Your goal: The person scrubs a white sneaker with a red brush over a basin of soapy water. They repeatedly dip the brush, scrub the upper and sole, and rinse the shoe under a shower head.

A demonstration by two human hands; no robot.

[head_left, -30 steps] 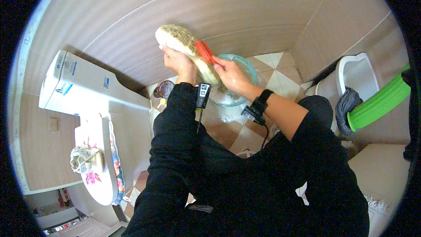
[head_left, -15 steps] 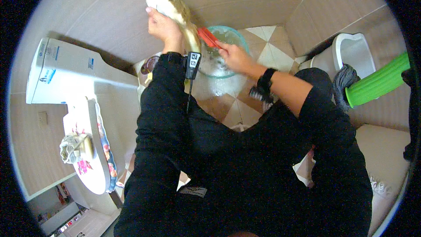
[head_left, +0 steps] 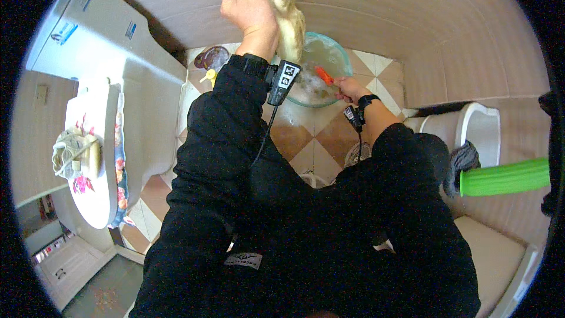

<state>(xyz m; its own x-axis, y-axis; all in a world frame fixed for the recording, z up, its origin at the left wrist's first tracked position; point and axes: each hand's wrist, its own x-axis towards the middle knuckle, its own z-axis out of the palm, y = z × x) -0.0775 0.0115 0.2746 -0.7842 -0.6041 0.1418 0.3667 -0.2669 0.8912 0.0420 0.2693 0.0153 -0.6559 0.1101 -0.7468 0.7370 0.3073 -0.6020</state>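
Observation:
Raised by the wall, my left hand [head_left: 250, 15] is closed around a pale canvas shoe [head_left: 286, 6] with a yellowed, soiled sole. The shoe hangs lengthwise over the left part of a teal basin [head_left: 339, 49], its lower end above the water, and its top runs past the picture's edge. My right hand [head_left: 352, 89] grips a red brush [head_left: 323, 75] low over the basin's right side, apart from the shoe. The bristles cannot be made out. Cloudy, sudsy water [head_left: 315, 85] lies in the basin.
To the left stands a white toilet [head_left: 147, 76]; another pale shoe [head_left: 82, 156] rests on its floral lid. A yellow pump top [head_left: 210, 76] and a brown round container [head_left: 215, 57] are left of the basin. At right are a white-rimmed bin [head_left: 481, 129] and a green ribbed tube [head_left: 506, 178].
My left hand and the shoe have risen higher in the picture and shifted right. The red brush has moved away from the shoe and down over the basin. The whole view has also shifted.

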